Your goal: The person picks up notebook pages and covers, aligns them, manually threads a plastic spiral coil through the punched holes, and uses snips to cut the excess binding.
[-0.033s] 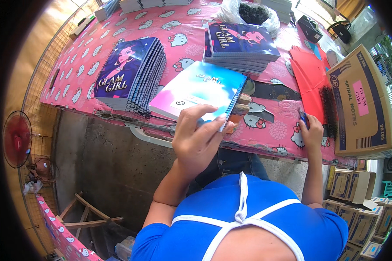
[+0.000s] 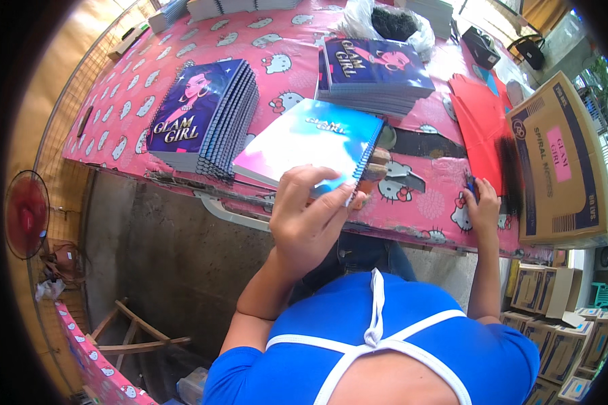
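A spiral notebook (image 2: 304, 142) with a glossy blue, white and pink cover lies at the table's near side, glare across its face. My left hand (image 2: 311, 212) is closed on its near corner, thumb and fingers at the lower end of the wire spine. To the right, my right hand (image 2: 482, 202) is wrapped round small blue-handled pliers (image 2: 471, 185), their dark jaws pointing away from me. Beside that hand stands a bundle of black spiral wires (image 2: 510, 172). Part of a wooden piece (image 2: 380, 158) shows beyond the spine.
Purple-covered notebooks form one stack at left (image 2: 196, 115) and another farther back (image 2: 378, 64). A carton (image 2: 561, 162) stands at the right edge near red sheets (image 2: 476, 115). At the back is a plastic bag (image 2: 358, 20) of black wires. A fan (image 2: 27, 214) is far left.
A white label that showed low on the notebook's cover is no longer visible, and the title there is clearer. Both hands have hardly moved.
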The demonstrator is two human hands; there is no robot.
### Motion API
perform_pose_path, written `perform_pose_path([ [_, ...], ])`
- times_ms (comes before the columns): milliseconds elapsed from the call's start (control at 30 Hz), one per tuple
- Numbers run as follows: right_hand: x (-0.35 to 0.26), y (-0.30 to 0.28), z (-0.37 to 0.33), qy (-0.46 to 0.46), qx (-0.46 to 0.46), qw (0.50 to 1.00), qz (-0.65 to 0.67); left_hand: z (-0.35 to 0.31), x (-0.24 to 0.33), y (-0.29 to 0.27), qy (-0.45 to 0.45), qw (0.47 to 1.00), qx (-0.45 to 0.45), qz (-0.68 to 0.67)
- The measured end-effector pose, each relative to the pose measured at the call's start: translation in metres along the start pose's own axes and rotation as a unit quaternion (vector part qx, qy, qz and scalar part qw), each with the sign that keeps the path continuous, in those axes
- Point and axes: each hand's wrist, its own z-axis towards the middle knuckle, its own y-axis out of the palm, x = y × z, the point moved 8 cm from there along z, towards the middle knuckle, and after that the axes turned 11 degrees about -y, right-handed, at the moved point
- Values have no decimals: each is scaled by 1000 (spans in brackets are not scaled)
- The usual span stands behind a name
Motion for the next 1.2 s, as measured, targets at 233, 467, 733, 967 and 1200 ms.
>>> perform_pose_path([
  [233, -265, -73, 81, -511, 47, 827, 230, 23, -6, -16, -16, 999, 11, 44],
  [467, -312, -75, 264, -162, 155, 645, 731, 26, -176, -192, -247, 876, 414, -23],
  [733, -395, 87, 287, -283, 47, 815, 503, 32, -283, -190, -404, 802, 425, -114],
  [967, -352, 30, 289, -326, 62, 882, 335, 10, -307, -227, -340, 795, 493, -93],
  [1200, -62, 46, 260, 1, 43, 925, 377, -28, -147, -204, -182, 811, 517, -203],
])
